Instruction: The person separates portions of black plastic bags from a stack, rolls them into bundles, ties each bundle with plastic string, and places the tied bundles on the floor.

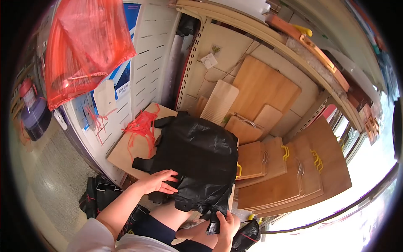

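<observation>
A big stack of black plastic bags (197, 147) lies on a light wooden board (121, 153) in front of me. My left hand (161, 182) rests at the near left edge of the black plastic, with its fingers apart. At the near right corner, my right hand (226, 223) pinches a gathered end of the black plastic. Tangled red plastic strings (142, 128) lie on the board to the left of the black plastic.
Wooden cutting boards (268, 90) lean behind and to the right, several with yellow handles. A red plastic bag (86, 46) hangs at the upper left beside a white slotted panel (153, 50). Black bags (105, 195) sit on the floor.
</observation>
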`<action>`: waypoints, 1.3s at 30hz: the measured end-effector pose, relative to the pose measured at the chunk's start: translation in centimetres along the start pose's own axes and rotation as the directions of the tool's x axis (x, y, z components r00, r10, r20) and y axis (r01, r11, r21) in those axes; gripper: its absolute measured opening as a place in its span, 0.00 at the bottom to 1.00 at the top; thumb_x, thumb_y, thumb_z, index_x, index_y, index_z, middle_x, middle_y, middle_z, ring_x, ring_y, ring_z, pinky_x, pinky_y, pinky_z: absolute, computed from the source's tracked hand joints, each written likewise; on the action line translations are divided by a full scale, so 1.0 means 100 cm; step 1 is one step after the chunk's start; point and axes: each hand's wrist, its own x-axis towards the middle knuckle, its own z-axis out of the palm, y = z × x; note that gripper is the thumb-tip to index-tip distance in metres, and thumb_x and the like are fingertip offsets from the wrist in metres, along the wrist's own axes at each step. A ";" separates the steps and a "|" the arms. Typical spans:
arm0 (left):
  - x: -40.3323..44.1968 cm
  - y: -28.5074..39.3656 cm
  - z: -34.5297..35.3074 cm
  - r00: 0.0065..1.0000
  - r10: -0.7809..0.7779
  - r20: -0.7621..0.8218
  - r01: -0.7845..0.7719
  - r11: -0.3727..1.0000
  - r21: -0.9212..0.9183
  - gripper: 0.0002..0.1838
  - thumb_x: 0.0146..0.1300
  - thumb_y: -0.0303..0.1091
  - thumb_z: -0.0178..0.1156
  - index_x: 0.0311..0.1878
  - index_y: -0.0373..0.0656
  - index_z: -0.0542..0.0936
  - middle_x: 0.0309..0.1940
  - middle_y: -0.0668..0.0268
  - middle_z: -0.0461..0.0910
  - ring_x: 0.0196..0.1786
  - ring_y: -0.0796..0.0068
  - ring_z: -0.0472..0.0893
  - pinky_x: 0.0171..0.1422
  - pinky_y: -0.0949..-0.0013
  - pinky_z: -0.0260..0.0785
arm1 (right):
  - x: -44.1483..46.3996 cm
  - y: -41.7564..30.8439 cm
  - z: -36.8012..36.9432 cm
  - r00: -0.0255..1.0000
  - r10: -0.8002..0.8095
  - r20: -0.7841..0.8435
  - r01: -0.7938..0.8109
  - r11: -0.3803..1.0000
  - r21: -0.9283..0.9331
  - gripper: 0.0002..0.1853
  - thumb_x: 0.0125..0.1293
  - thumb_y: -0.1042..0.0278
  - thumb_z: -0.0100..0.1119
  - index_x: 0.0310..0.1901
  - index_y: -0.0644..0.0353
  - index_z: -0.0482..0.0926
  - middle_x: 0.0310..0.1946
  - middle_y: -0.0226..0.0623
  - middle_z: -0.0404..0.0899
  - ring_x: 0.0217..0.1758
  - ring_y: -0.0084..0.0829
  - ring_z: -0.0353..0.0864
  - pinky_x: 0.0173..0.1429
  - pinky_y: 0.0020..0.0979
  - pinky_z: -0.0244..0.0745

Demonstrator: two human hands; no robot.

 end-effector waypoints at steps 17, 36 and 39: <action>-0.038 -0.049 -0.031 0.698 0.670 0.254 -0.185 -0.174 0.967 0.24 0.50 0.23 0.60 0.54 0.44 0.76 0.63 0.58 0.67 0.69 0.49 0.62 0.69 0.55 0.63 | 0.052 -0.027 0.080 0.928 0.097 0.360 -0.065 0.993 -0.100 0.19 0.71 0.71 0.50 0.59 0.75 0.69 0.48 0.51 0.79 0.53 0.36 0.80 0.58 0.31 0.76; -0.013 -0.019 -0.037 0.613 0.733 0.294 -0.351 -0.080 0.933 0.20 0.48 0.25 0.63 0.48 0.46 0.81 0.52 0.60 0.73 0.60 0.58 0.69 0.63 0.58 0.67 | 0.064 -0.025 0.025 0.599 -0.300 0.743 0.777 -0.005 -0.629 0.25 0.51 0.75 0.61 0.55 0.55 0.78 0.62 0.45 0.69 0.68 0.51 0.63 0.71 0.48 0.57; -0.007 -0.004 -0.039 0.678 0.695 0.238 -0.272 -0.064 0.960 0.14 0.52 0.32 0.65 0.44 0.51 0.82 0.43 0.69 0.77 0.54 0.63 0.72 0.61 0.53 0.63 | 0.078 -0.029 0.026 0.580 -0.314 0.752 0.803 0.065 -0.592 0.22 0.53 0.76 0.62 0.52 0.57 0.79 0.58 0.45 0.72 0.62 0.48 0.68 0.66 0.44 0.63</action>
